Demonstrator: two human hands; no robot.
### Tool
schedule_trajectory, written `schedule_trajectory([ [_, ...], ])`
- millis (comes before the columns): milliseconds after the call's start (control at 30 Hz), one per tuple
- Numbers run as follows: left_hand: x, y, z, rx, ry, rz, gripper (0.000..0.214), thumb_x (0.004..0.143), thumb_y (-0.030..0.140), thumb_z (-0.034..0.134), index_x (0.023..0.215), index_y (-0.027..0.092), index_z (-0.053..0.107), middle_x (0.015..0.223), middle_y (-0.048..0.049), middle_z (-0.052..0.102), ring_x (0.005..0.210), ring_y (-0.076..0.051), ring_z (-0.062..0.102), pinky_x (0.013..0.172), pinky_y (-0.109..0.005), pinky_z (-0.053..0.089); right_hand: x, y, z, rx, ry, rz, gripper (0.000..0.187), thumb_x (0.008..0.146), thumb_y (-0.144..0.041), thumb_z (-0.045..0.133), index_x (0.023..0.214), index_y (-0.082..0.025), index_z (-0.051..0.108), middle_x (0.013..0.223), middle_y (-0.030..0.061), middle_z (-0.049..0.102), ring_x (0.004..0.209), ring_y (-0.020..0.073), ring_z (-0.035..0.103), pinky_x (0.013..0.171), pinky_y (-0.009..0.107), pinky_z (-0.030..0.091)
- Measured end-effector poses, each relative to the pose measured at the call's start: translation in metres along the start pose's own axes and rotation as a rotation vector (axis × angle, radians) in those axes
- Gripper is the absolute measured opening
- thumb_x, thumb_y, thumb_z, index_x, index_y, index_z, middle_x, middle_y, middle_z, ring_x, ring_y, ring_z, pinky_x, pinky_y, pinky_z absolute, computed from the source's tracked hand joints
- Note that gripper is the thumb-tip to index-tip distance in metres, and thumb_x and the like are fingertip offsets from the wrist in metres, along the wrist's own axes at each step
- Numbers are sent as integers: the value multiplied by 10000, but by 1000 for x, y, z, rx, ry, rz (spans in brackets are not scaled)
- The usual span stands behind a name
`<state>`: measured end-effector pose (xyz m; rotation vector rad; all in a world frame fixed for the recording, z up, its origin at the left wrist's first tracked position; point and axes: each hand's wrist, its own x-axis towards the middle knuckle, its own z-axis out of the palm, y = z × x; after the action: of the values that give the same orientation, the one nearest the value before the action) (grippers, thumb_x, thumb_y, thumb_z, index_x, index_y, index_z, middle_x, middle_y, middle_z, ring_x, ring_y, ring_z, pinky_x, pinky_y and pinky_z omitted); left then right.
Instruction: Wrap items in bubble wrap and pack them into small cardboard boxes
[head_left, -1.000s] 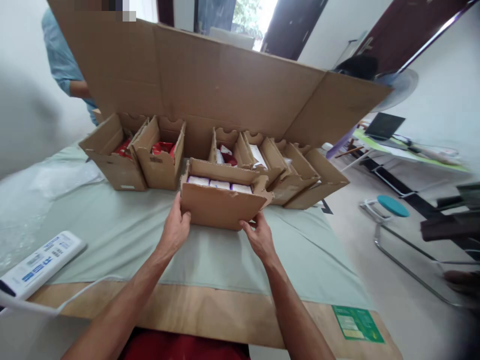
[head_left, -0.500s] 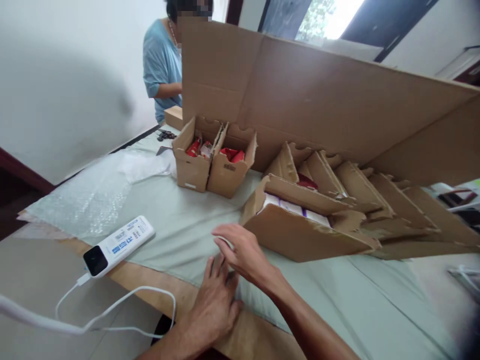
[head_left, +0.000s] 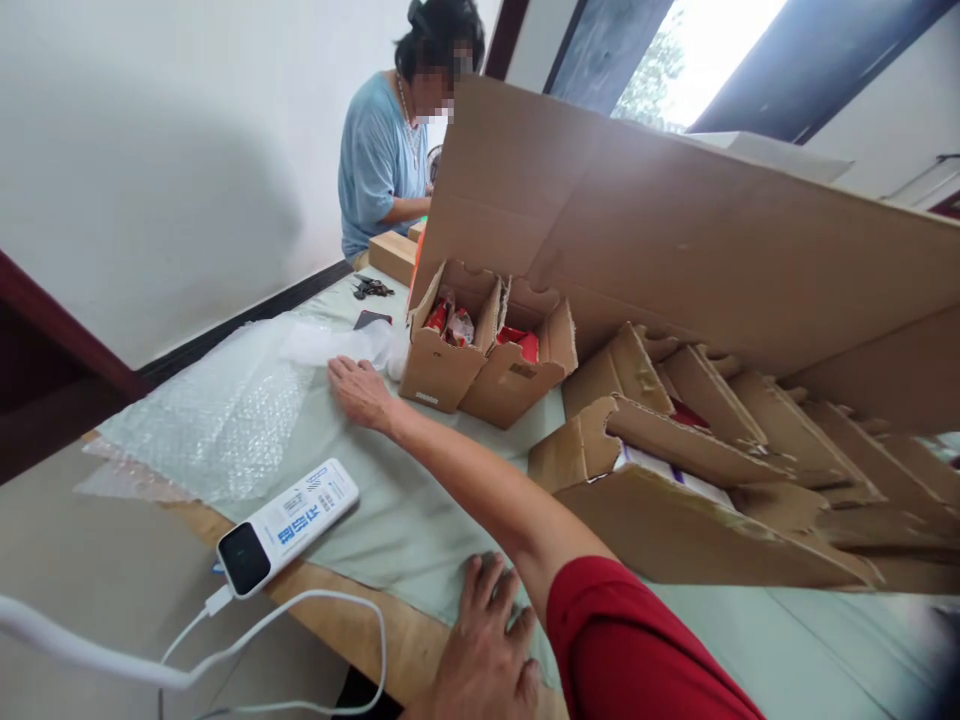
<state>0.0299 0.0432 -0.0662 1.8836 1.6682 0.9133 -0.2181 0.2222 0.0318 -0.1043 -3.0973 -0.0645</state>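
Observation:
My right hand reaches far left across the green cloth. It lies palm down with fingers stretched, touching the edge of a clear bubble-wrap sheet. My left hand rests flat, fingers spread, on the cloth at the wooden table's near edge. Neither hand holds anything. A small cardboard box with white packs inside sits right of my right arm. Two small open boxes with red packets stand just beyond my right hand.
A white charging device on a white cable lies near the table edge. A big cardboard flap rises behind a row of small boxes. A person in a blue shirt works at the far end, near scissors.
Both hands have let go of the box with white packs. My view swung left, my right hand stretched out to the bubble wrap, and my left hand settled flat on the table edge.

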Motion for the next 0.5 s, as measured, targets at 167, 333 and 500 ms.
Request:
schedule_trajectory([
  [167, -4, 7, -6, -142, 133, -73, 509, 813, 136, 586, 1312, 180, 676, 1592, -168, 501, 1572, -381, 303, 1257, -667, 319, -82, -15, -51, 405, 506, 120, 454, 1031, -151, 469, 1484, -157, 502, 1596, 133, 503, 1479, 230, 440, 1210, 422, 376],
  [333, -6, 10, -13, -324, 241, -158, 510, 871, 136, 513, 1362, 177, 643, 1556, -178, 542, 1524, -334, 413, 1251, -629, 351, -198, -23, -98, 909, 944, 312, 409, 1021, -247, 550, 1426, -278, 601, 1538, 65, 566, 1393, 223, 550, 1083, 382, 522],
  [500, -10, 10, -32, -758, 411, -394, 679, 857, 268, 576, 1516, 160, 460, 1547, -181, 550, 1479, -321, 477, 1244, -551, 362, -299, -33, -82, 1261, 960, 644, 388, 929, -328, 708, 1315, -285, 700, 1338, 70, 712, 1190, 243, 675, 907, 382, 608],
])
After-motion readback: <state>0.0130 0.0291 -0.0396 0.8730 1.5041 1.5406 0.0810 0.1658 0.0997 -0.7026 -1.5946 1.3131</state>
